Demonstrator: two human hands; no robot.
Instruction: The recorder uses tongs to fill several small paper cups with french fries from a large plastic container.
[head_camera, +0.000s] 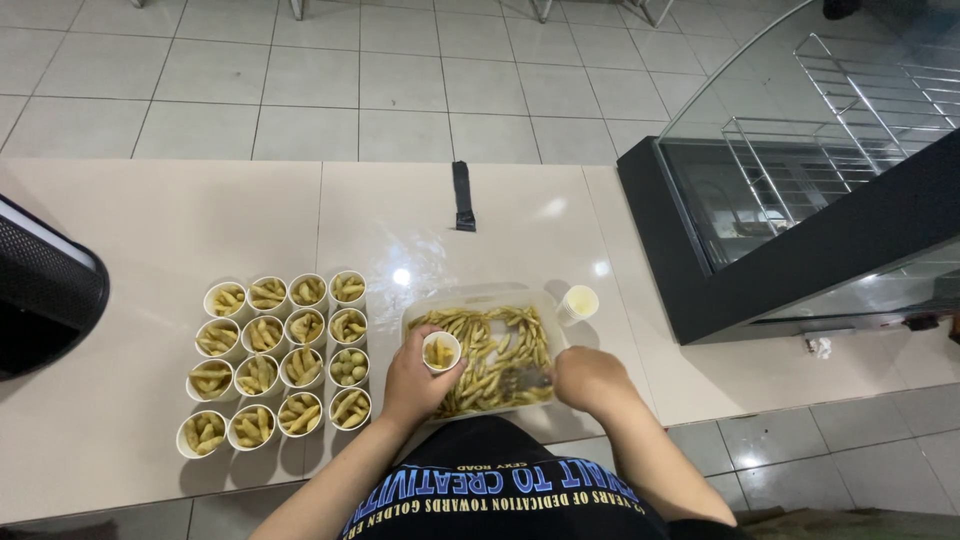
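At the far left edge of the bench (140, 220) sits a dark mesh-sided object (40, 300), partly out of view. Next to it stands a block of filled paper cups (275, 362), sixteen in four rows of four, each holding pale yellow-green finger-shaped snacks; these look finished and set aside. Just right of the block, the person's left hand (415, 385) is closed around one more small white cup (441, 351), which is already partly filled and held over the near left corner of a clear plastic tray (480, 298). The tray still holds a good heap of the same snacks (495, 355), so by the look of it much portioning is done and a fair share remains. The right hand (590, 380) is closed on a fork (525, 378) whose tines rest in the heap. Beyond the tray's right corner stands one empty cup (579, 301), apart from the rest. Farthest right is a glass display case (800, 200) with wire racks inside.
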